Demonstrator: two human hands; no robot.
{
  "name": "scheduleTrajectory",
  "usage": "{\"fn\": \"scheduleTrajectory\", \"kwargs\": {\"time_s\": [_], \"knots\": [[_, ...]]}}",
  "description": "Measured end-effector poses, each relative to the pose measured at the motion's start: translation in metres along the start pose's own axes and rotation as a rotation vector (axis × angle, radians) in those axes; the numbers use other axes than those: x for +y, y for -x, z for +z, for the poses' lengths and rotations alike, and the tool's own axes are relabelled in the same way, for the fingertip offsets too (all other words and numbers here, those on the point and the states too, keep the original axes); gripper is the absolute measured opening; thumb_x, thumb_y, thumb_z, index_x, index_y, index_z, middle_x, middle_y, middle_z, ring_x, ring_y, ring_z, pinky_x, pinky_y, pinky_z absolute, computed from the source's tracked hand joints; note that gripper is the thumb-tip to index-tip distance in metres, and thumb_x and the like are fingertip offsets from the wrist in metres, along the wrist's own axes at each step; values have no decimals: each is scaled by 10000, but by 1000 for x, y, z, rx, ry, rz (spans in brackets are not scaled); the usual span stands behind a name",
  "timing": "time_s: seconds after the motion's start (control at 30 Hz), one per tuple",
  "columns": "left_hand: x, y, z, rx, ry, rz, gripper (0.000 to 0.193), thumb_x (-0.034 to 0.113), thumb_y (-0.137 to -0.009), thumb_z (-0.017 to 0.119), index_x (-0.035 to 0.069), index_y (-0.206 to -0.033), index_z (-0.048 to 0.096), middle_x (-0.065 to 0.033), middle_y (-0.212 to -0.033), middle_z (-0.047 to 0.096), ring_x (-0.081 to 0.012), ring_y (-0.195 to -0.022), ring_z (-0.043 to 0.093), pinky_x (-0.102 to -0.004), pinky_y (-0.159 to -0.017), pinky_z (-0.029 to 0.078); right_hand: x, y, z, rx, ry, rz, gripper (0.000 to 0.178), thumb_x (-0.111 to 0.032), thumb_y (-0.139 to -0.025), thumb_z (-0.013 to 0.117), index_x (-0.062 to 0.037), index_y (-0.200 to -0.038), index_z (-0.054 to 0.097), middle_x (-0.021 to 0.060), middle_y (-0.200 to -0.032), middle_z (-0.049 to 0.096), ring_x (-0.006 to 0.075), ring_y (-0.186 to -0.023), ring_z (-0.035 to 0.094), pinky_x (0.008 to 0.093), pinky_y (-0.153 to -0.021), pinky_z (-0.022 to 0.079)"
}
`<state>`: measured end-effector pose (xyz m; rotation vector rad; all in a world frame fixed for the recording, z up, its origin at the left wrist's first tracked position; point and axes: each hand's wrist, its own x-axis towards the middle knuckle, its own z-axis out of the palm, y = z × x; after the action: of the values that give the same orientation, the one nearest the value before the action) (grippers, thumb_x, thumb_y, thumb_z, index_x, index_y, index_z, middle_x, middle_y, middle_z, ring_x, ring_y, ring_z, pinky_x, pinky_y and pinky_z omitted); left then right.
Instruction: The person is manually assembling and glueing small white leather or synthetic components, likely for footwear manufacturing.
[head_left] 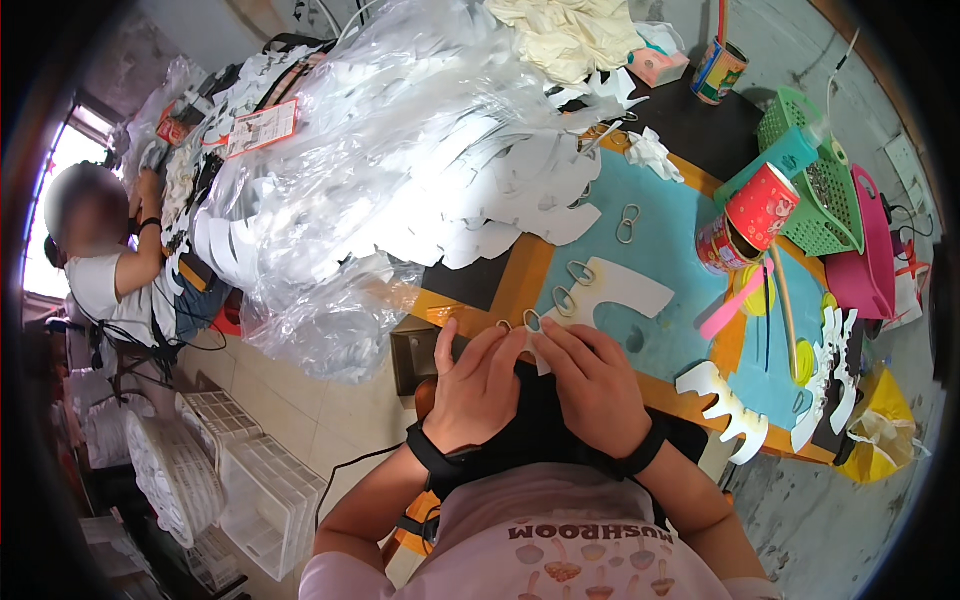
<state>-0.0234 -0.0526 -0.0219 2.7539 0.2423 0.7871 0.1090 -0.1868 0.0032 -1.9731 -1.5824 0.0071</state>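
From afar, I see the plastic bag (400, 110) left of the mat (665, 235), a basket (838, 205) to its right, a tissue box (658, 67) behind, a can (716, 248) on it, left hand (478, 390) and right hand (602, 392) before it.

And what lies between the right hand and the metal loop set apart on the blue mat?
In the head view, a white cut-out piece lies between the right hand and that metal loop, with two more loops by its left end.

A pale gray wall (875, 95), marked with darker patches, runs along the right side of the dark table (735, 130), with a white socket (903, 160) on it. The floor (310, 410) is cream tile. At far left, a window (55, 185) glows bright white.
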Motion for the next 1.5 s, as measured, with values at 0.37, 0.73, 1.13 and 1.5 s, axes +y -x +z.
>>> {"fn": "scheduleTrajectory", "kwargs": {"time_s": [0.37, 0.73, 1.13, 1.5], "knots": [[4, 6, 6, -66, -71, -58, 402, 52, -771, 601, 99, -1164, 674, -23, -1191, 625, -231, -1087, 563, -644, -1142, 59, 6, 5, -1, -21, 23, -66, 445, -18, -764, 590, 66, -1202, 600, 174, -1286, 571, 315, -1192, 531, 445, -1038, 433], [9, 5, 3, -107, -173, -43, 423, 107, -779, 619, 103, -1201, 652, -15, -1252, 583, -188, -1176, 531, -675, -1120, 103, 2, 9, -2, 7, -30, 5, 430, -32, -799, 594, 40, -1222, 566, 170, -1281, 571, 320, -1210, 537, 474, -1069, 406], [8, 0, 0, -115, -60, -150, 384, 59, -806, 621, 100, -1185, 664, -8, -1198, 617, -190, -1157, 560, -664, -1132, 99, -2, 10, 5, 28, 52, 0, 398, -48, -856, 573, 11, -1247, 529, 126, -1183, 630, 258, -1190, 579, 512, -1118, 335], [17, -11, 0, -71, -28, -145, 335, 4, -761, 580, 93, -1064, 691, -42, -1098, 616, -267, -1159, 554, -666, -1137, 78, -5, 1, -5, -4, -236, 187, 471, -57, -871, 606, 18, -1317, 474, 159, -1289, 570, 315, -1290, 496, 539, -1117, 318]]}}
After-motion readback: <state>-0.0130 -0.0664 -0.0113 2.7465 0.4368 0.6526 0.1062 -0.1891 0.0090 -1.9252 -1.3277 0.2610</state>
